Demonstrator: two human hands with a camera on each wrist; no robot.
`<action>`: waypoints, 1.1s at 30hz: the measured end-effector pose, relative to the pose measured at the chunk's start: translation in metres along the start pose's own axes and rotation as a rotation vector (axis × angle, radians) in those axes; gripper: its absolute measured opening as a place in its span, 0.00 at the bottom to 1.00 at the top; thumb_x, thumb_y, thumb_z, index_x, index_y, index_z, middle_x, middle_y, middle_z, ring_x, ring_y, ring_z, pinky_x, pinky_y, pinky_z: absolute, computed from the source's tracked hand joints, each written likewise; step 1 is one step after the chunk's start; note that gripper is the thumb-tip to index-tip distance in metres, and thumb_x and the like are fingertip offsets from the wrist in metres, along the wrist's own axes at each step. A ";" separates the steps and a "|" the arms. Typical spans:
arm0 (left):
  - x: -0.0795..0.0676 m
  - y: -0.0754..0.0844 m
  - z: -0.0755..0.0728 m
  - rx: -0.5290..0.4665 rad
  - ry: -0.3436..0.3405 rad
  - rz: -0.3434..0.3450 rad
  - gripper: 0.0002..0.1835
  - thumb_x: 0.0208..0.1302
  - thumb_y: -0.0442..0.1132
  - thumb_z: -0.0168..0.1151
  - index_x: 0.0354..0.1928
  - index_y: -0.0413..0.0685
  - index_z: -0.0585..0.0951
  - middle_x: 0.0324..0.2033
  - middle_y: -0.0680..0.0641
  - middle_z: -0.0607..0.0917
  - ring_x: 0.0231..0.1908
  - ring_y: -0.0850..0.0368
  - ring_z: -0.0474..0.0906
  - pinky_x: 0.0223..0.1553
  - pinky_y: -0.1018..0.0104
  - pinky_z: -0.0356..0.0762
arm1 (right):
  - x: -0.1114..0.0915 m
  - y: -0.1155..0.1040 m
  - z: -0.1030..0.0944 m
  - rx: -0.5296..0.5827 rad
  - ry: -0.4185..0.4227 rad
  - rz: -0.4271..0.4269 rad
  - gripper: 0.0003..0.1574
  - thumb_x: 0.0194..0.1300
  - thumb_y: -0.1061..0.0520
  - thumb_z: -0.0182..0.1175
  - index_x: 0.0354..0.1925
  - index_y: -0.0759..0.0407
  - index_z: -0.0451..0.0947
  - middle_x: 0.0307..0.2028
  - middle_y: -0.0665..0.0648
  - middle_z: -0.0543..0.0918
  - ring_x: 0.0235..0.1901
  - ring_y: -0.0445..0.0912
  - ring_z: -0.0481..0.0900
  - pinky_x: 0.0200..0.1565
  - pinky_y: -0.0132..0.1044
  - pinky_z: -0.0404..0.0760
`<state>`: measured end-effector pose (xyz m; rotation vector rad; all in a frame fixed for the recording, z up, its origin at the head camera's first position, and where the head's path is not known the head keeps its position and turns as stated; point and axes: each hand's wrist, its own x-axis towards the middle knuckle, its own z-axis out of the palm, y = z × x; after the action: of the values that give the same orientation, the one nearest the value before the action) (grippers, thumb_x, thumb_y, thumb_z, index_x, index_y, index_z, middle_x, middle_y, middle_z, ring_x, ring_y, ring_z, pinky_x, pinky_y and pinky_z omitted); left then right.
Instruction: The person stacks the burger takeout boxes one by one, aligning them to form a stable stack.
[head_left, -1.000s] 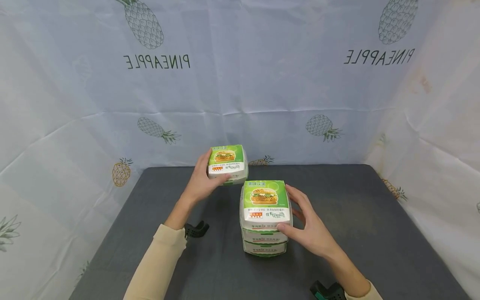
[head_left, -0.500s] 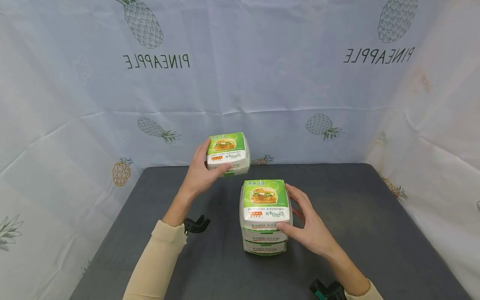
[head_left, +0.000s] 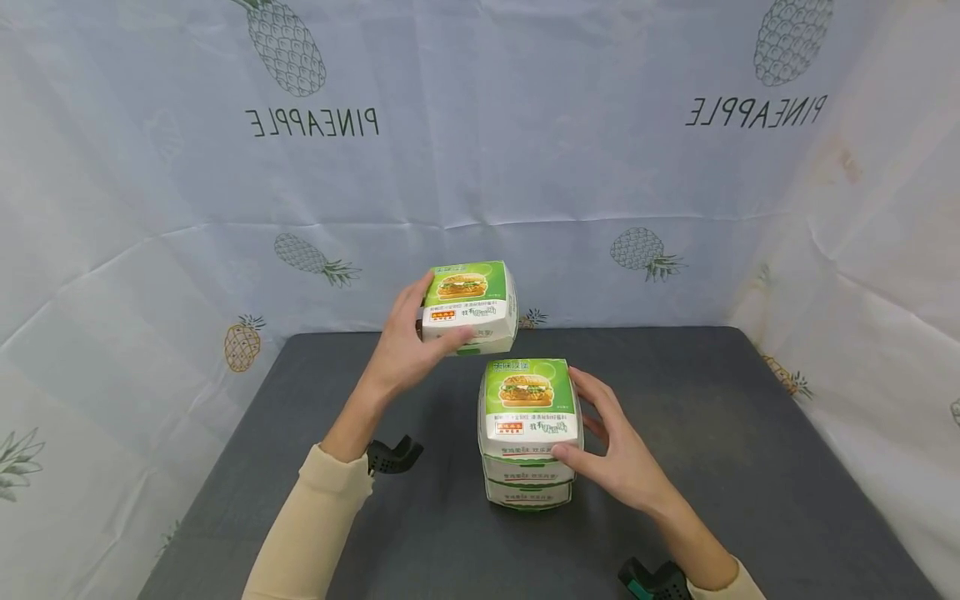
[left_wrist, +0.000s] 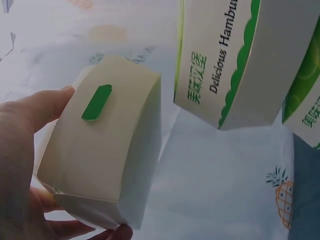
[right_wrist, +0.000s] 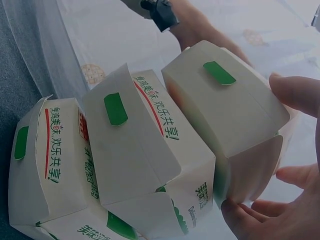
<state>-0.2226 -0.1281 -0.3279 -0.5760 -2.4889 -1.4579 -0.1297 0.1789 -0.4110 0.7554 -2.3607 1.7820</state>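
My left hand [head_left: 397, 348] grips a green-and-white hamburger box [head_left: 471, 287] by its left side, thumb along the front. This box is held in the air, behind and to the left of a stack of three matching boxes. With its thumb at the front and fingers at the right side, my right hand [head_left: 624, 457] holds the top box [head_left: 531, 398] of that stack. Below it sit the middle box [head_left: 527, 472] and the bottom box [head_left: 527, 496]. In the left wrist view, the held box [left_wrist: 95, 135] shows its white side and green tab.
A dark table [head_left: 720, 417] lies under the stack. White cloth printed with pineapples [head_left: 637, 250] hangs behind it and along both sides. A black wrist strap [head_left: 393, 457] sits on the left arm, and another black strap [head_left: 654, 581] on the right.
My left hand has raised its hamburger box and then carried it right, toward the stack. The right hand and the stack have stayed in place.
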 end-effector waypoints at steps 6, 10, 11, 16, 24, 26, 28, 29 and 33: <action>-0.004 0.008 0.004 -0.011 -0.019 0.022 0.54 0.60 0.57 0.72 0.82 0.57 0.51 0.74 0.46 0.58 0.54 0.48 0.71 0.49 0.51 0.77 | 0.000 0.000 0.000 -0.003 0.007 0.003 0.57 0.64 0.63 0.69 0.81 0.45 0.50 0.77 0.54 0.51 0.73 0.48 0.55 0.65 0.28 0.66; -0.008 0.011 0.009 -0.004 -0.028 0.034 0.54 0.60 0.58 0.72 0.81 0.56 0.52 0.74 0.48 0.59 0.56 0.50 0.68 0.52 0.52 0.75 | 0.000 0.000 0.000 -0.003 0.004 -0.002 0.57 0.64 0.64 0.69 0.81 0.46 0.50 0.77 0.54 0.51 0.73 0.48 0.55 0.65 0.29 0.66; -0.010 0.011 0.011 -0.002 -0.031 0.037 0.54 0.60 0.58 0.72 0.81 0.56 0.53 0.74 0.48 0.59 0.56 0.50 0.68 0.52 0.52 0.74 | 0.000 0.000 0.000 -0.001 0.003 -0.001 0.57 0.64 0.64 0.69 0.81 0.46 0.50 0.77 0.54 0.51 0.73 0.48 0.55 0.65 0.28 0.66; -0.017 0.016 0.017 -0.002 -0.042 0.035 0.54 0.60 0.57 0.73 0.81 0.56 0.53 0.73 0.50 0.59 0.54 0.51 0.70 0.52 0.52 0.74 | 0.000 0.000 -0.001 0.001 0.002 -0.003 0.56 0.64 0.64 0.69 0.81 0.45 0.51 0.77 0.53 0.51 0.73 0.46 0.55 0.65 0.29 0.66; -0.027 0.023 0.026 0.000 -0.052 0.047 0.54 0.59 0.56 0.74 0.81 0.56 0.54 0.74 0.51 0.59 0.56 0.53 0.70 0.54 0.52 0.74 | -0.001 -0.001 -0.001 0.003 0.002 -0.007 0.56 0.64 0.64 0.69 0.81 0.45 0.51 0.77 0.53 0.52 0.72 0.45 0.56 0.65 0.29 0.66; -0.030 0.024 0.028 -0.005 -0.060 0.050 0.54 0.59 0.56 0.75 0.81 0.56 0.54 0.74 0.52 0.59 0.57 0.53 0.70 0.54 0.52 0.75 | -0.001 -0.001 0.000 0.003 -0.002 -0.010 0.56 0.65 0.64 0.69 0.81 0.45 0.51 0.77 0.53 0.51 0.72 0.45 0.56 0.65 0.30 0.66; -0.033 0.025 0.031 -0.012 -0.066 0.053 0.54 0.59 0.56 0.75 0.81 0.56 0.54 0.74 0.52 0.59 0.59 0.53 0.69 0.55 0.52 0.75 | -0.001 -0.002 0.000 0.006 -0.003 -0.008 0.56 0.65 0.64 0.69 0.81 0.44 0.51 0.77 0.53 0.51 0.72 0.45 0.56 0.65 0.30 0.66; -0.035 0.026 0.033 -0.012 -0.068 0.053 0.54 0.58 0.56 0.75 0.81 0.56 0.54 0.74 0.53 0.59 0.60 0.53 0.69 0.55 0.52 0.74 | -0.001 -0.002 0.000 0.005 -0.003 -0.008 0.56 0.65 0.64 0.68 0.81 0.44 0.51 0.77 0.53 0.51 0.72 0.44 0.56 0.65 0.30 0.67; -0.040 0.030 0.038 -0.011 -0.071 0.070 0.55 0.58 0.56 0.75 0.81 0.56 0.54 0.75 0.54 0.59 0.63 0.53 0.65 0.57 0.50 0.73 | -0.001 -0.002 -0.001 0.006 -0.002 -0.004 0.56 0.65 0.64 0.68 0.80 0.42 0.51 0.76 0.52 0.52 0.72 0.44 0.56 0.65 0.29 0.66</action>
<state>-0.1729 -0.0909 -0.3374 -0.7206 -2.4881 -1.4509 -0.1286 0.1796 -0.4094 0.7620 -2.3547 1.7881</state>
